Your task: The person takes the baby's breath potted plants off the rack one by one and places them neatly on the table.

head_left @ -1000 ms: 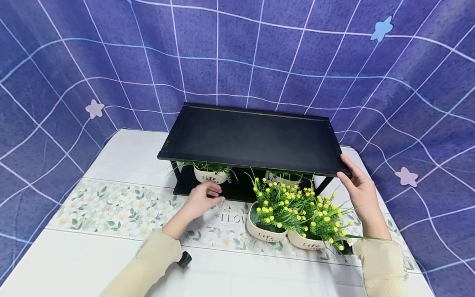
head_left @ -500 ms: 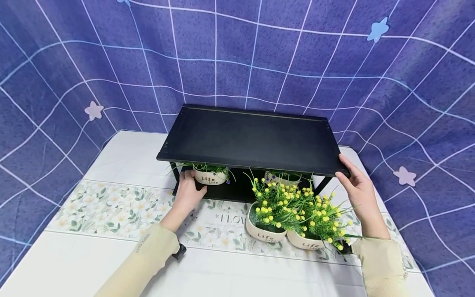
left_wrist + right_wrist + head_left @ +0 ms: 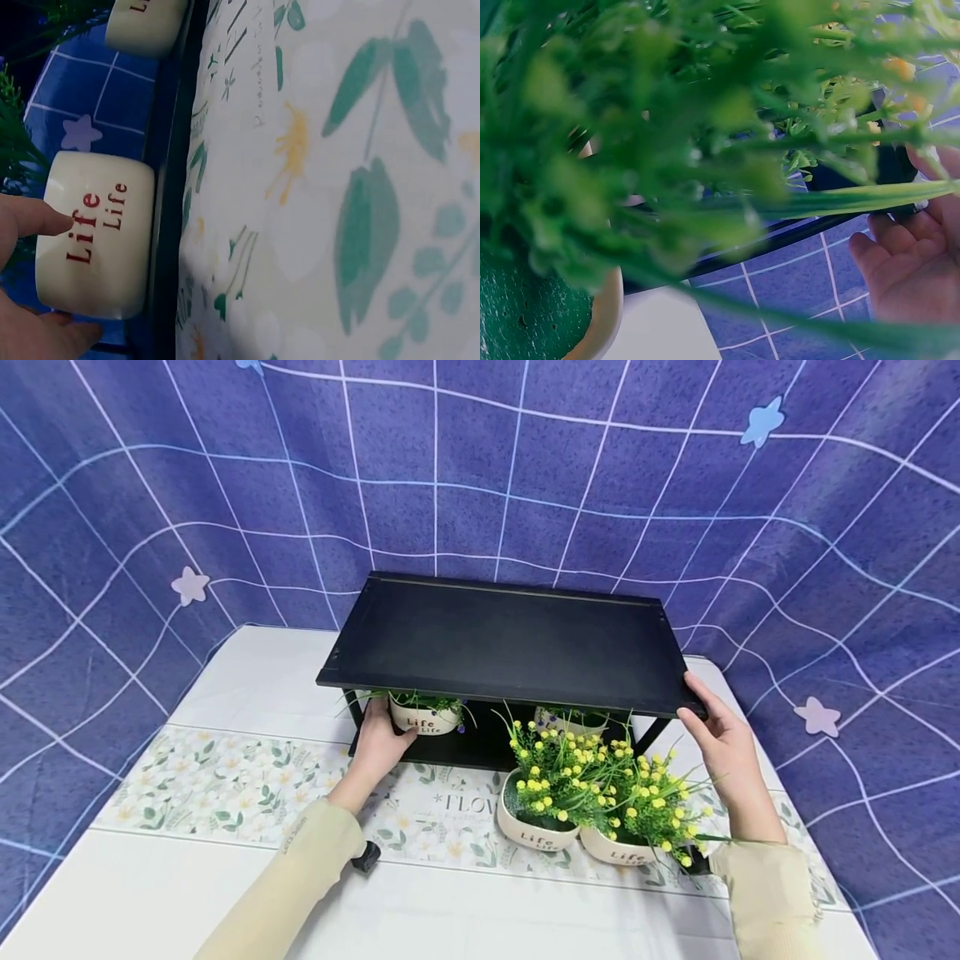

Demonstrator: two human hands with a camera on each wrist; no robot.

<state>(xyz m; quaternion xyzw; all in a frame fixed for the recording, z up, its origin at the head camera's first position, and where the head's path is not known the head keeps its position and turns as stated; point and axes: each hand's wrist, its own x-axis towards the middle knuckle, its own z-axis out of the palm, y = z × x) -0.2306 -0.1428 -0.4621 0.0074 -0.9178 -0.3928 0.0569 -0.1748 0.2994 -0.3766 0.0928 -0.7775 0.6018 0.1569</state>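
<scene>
Your left grip [image 3: 378, 735] pinches the left end of the cream pot [image 3: 426, 720], with the thumb on the front by the "Life" words and the other fingers round the side. The pot sits upright on the low board [image 3: 480, 747] of the black rack [image 3: 502, 639], at the left, under the top. Your right grip [image 3: 731, 747] holds the rack's front right corner. The pot looks hard, smooth and shiny, so it may slip, and a bump could chip it. It is likely quite light. Its green plant [image 3: 13, 120] looks soft and bendy, so hold the firm pot wall, not the leaves.
</scene>
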